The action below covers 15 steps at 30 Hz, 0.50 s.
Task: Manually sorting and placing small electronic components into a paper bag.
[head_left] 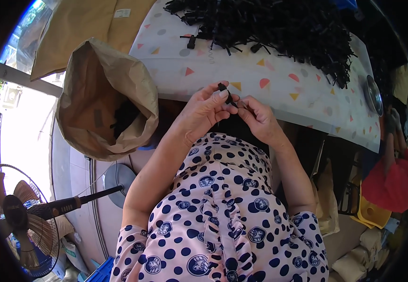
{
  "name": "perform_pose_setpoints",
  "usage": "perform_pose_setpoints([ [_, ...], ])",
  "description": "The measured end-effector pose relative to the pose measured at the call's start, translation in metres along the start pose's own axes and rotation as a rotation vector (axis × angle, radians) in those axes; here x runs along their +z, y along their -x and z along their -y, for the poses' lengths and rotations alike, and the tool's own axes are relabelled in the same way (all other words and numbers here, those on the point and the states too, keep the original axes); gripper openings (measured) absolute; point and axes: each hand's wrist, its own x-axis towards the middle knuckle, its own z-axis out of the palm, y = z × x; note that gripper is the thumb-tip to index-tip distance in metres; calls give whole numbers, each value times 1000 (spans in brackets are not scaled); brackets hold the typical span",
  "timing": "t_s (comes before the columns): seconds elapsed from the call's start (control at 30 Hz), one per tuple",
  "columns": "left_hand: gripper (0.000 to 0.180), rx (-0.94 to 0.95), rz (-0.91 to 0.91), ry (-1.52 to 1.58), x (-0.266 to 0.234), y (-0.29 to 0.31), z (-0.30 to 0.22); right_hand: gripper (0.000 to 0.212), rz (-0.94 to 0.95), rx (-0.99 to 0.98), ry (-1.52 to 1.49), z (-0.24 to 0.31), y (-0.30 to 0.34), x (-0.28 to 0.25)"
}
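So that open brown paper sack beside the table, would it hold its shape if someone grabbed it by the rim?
Probably not. The paper sack has a creased, rolled-down rim, so it would likely crumple and sag. It seems to hold only some dark pieces at the bottom, so it is probably light and could tip if pushed.

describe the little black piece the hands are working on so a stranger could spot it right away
Start at the white table cover with coloured shapes. At its near edge the left hand and right hand meet, pinching a small black plastic part. Unlike the big heap of black parts further back, it alone is held up between fingertips.
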Motion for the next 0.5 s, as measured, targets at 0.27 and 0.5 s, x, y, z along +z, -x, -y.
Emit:
perform_pose_setpoints([
  [0.27, 32, 149, -140, -289, 4, 23, 8, 7, 18, 56, 61, 0, 11, 17],
  [0.5, 32, 174, -156, -373, 3, 37, 10, 10, -50, 41, 50, 5, 14, 31],
])
